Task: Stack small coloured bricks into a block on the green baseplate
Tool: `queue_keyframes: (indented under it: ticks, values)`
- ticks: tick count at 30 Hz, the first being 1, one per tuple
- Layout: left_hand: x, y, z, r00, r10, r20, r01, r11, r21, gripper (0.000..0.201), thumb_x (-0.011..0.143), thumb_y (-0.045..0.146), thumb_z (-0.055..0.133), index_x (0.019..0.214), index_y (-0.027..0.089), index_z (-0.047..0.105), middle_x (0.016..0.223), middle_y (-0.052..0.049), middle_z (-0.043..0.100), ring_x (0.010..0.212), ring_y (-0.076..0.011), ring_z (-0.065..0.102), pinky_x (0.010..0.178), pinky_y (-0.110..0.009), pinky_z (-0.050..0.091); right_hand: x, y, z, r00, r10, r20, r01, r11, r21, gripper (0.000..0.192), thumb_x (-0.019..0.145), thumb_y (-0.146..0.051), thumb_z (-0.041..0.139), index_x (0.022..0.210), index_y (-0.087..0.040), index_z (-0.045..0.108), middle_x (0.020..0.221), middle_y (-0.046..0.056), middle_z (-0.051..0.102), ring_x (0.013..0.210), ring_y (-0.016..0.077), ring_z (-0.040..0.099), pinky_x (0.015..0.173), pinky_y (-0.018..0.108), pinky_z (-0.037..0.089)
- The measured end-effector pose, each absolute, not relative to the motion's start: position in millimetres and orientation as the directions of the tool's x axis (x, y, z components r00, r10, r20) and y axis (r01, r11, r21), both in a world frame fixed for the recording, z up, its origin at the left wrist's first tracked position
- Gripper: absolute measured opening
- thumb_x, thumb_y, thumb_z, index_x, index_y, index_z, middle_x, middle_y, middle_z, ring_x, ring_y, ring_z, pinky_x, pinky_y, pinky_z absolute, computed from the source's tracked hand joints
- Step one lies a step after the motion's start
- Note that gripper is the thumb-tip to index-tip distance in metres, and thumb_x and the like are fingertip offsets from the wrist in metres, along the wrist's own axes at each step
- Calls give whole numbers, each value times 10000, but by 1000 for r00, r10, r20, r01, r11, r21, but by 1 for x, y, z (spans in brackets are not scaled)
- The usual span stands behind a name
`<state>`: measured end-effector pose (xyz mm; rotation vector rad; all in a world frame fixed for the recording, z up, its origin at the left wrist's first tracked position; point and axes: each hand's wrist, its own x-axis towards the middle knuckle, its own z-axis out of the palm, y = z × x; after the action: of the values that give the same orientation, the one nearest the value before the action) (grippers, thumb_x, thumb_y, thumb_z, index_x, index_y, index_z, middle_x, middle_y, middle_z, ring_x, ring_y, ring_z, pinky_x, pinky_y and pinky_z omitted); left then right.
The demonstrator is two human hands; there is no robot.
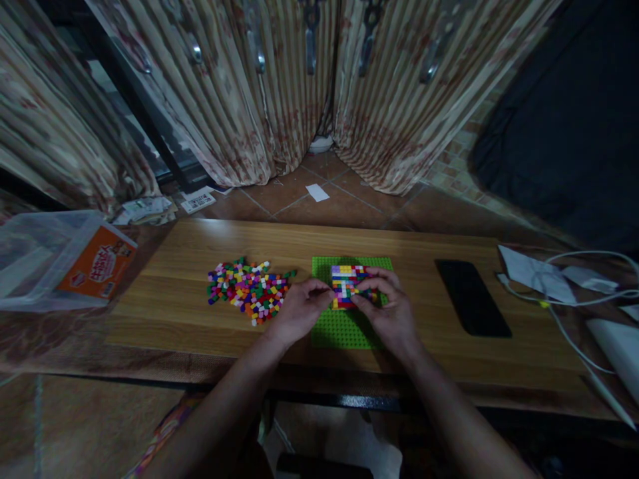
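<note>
A green studded baseplate (pixel 344 332) lies on the wooden table, carrying a block of small multicoloured toy bricks (pixel 344 283) set in rows. At the block's left edge is my left hand (pixel 304 309), its thumb and forefinger pinched together; whatever is between them is too small to make out. My right hand (pixel 392 306) curls over the block's right side, thumb and fingertips closed on a tiny toy brick at its surface. The right fingers hide part of the block. Left of the baseplate spreads a loose pile of mixed-colour bricks (pixel 254 289).
A black phone-like slab (pixel 472 297) lies right of the baseplate on the table (pixel 200 246). White cables (pixel 589 303) and papers sit at the far right. A clear plastic box (pixel 44 266) with an orange label stands at the left. Curtains (pixel 239 100) hang behind.
</note>
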<state>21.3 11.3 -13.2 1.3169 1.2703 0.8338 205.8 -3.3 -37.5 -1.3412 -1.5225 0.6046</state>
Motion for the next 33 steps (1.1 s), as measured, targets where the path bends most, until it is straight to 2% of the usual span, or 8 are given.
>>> queue_keyframes:
  ticks: [14,21,23,27,30,33]
  values:
    - [24,11,-18,187,966,-177,229,132,964,155,785,283,612,723,149,660,653,11,604,612,-114,527,577,-224,378,198,-5,-37,132,951,279,336,222,-915,83,728,-231,709,769,-231,637,1179,56,536,1166,246,514,1007,442,391]
    - [3,16,-12,179,982,-61,406,-17,914,164,831,243,541,798,156,676,766,-24,681,720,-144,606,677,-238,442,201,-6,-38,114,944,309,382,245,-891,134,737,-297,716,844,-235,663,1191,67,554,1161,256,528,1024,464,386]
    - [-11,22,-7,122,992,-7,543,-61,837,173,843,215,512,818,165,676,791,-31,690,743,-152,617,709,-247,447,203,-7,-36,102,945,311,382,252,-889,159,738,-316,721,870,-238,676,1194,71,566,1153,259,540,1014,467,401]
    - [-33,33,-1,19,996,81,848,-59,527,195,848,161,480,841,174,674,830,-61,684,762,-178,615,708,-271,437,203,-8,-32,161,937,311,365,236,-900,135,774,-327,692,872,-235,686,1138,74,612,1103,254,575,985,475,427]
    - [-36,40,-4,79,992,96,933,-108,342,199,855,163,487,898,183,680,883,-80,682,820,-200,621,747,-287,442,204,-6,-34,197,930,310,351,228,-908,121,801,-328,663,868,-231,690,1098,74,634,1073,251,590,964,480,444]
    - [-31,43,-10,162,982,102,952,-182,244,199,841,139,505,909,179,687,925,-99,685,894,-221,620,819,-305,446,205,-4,-37,198,930,310,349,229,-909,125,807,-329,655,871,-227,692,1090,77,639,1058,251,598,942,478,459]
